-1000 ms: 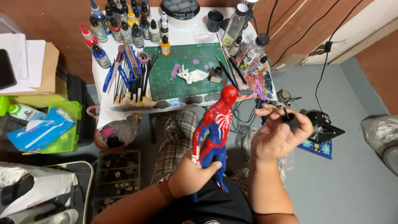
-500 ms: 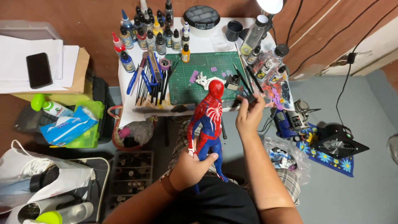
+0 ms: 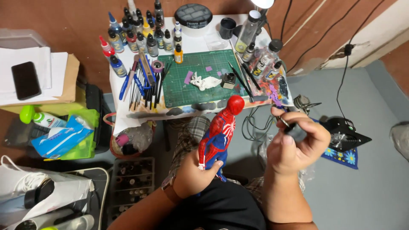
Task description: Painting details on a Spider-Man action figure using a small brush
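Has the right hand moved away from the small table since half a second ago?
Yes. The right hand pulled back from the table edge, toward the person and rightward, with a small dark tool.

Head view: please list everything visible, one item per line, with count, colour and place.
action figure: one, red and blue, upright in the left hand
small tool: one, dark, in the right hand; its kind is unclear
cutting mat: one, green, on the white table
paint bottles: many, mixed caps, back left of table
brushes and pens: a bunch, blue and black, left of mat
white scrap: one, on mat
round lid: one, dark, table's far edge
phone: one, black, on papers at left
green bin: one, at left on the floor
small fan: one, black, floor at right
left hand: grips the figure's legs
right hand: closed round the tool
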